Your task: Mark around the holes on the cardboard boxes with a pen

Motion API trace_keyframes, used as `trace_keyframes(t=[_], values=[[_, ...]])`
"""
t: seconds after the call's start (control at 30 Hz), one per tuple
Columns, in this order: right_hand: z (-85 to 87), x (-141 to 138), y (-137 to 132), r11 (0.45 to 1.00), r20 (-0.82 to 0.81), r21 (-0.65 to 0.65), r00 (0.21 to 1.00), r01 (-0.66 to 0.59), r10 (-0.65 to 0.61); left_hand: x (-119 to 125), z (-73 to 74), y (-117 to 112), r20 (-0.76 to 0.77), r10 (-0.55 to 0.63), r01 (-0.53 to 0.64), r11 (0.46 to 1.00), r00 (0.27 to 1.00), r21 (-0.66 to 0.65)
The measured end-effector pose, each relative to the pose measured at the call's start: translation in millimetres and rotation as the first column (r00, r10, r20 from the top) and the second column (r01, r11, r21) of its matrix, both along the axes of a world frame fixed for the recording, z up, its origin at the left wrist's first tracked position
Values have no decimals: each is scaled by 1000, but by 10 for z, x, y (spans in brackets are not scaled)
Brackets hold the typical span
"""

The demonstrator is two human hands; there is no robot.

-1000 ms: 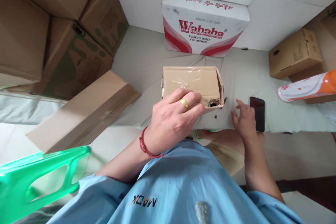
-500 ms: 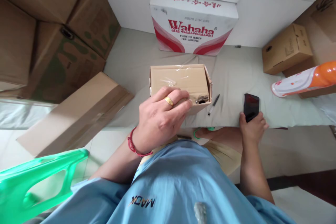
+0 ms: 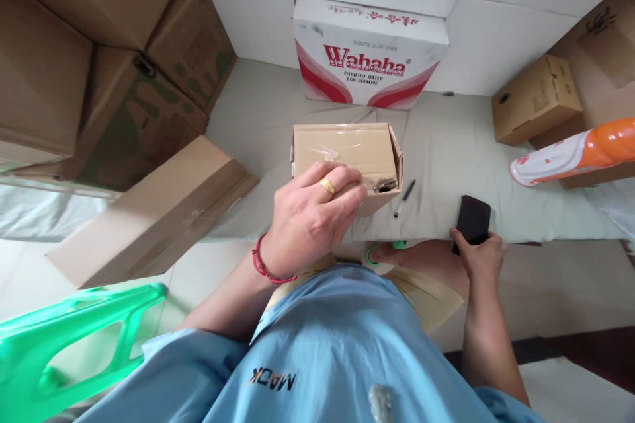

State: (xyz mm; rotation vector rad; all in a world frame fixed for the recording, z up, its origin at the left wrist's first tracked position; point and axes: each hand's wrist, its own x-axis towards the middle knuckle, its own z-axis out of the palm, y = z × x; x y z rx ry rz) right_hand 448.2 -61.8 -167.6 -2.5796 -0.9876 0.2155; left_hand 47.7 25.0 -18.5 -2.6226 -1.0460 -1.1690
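Note:
In front of me a small brown cardboard box [image 3: 342,145] stands on the sheet, with clear tape across its top and a torn, dark hole at its near right corner. Curled over the box's near top edge are the closed fingers of my left hand [image 3: 320,208]; their tips are partly hidden. My right hand [image 3: 481,254] grips a black phone [image 3: 473,219] between thumb and fingers at the sheet's front edge. Between the box and the phone lies a slim black-and-clear pen [image 3: 405,198].
Behind the box stands a white-and-red Wahaha water carton [image 3: 370,63]. Large cartons [image 3: 139,112] and a long box [image 3: 149,211] crowd the left, above a green plastic stool [image 3: 124,324]. An orange-and-white bottle [image 3: 570,149] and a small carton [image 3: 538,99] are at right.
My right hand has drawn the phone slightly toward me, and the phone's near end now reaches over the sheet's front edge. My left hand stays on the box; the view has shifted a little.

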Motion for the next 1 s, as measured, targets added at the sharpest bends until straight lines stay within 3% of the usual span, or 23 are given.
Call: trace_keyframes(t=[0.1, 0.23, 0.4, 0.5, 0.63, 0.77, 1.0], values=[[123, -242, -71, 995, -8, 97, 999, -34, 35, -9, -4, 6, 1, -14, 14, 1000, 1000, -1], [396, -703, -134, 934, -30, 296, 975, -201, 220, -7, -10, 4, 7, -14, 14, 1000, 1000, 0], [818, -1291, -192, 719, 60, 536, 870, -441, 489, 2, -12, 3, 1, -7, 7, 1000, 1000, -1], [1013, -1607, -207, 595, 133, 623, 818, -508, 559, -2, -10, 10, 0, -12, 12, 1000, 1000, 1], [1162, -1964, -180, 492, 198, 675, 777, -550, 598, -16, -11, 27, -10, -22, 22, 1000, 1000, -5], [1239, -2174, -169, 447, 255, 690, 769, -569, 586, -40, -38, 50, -18, -13, 13, 1000, 1000, -27], [1266, -2281, -286, 438, 269, 691, 767, -575, 582, -62, -71, 76, -3, -18, 17, 996, 1000, -87]])
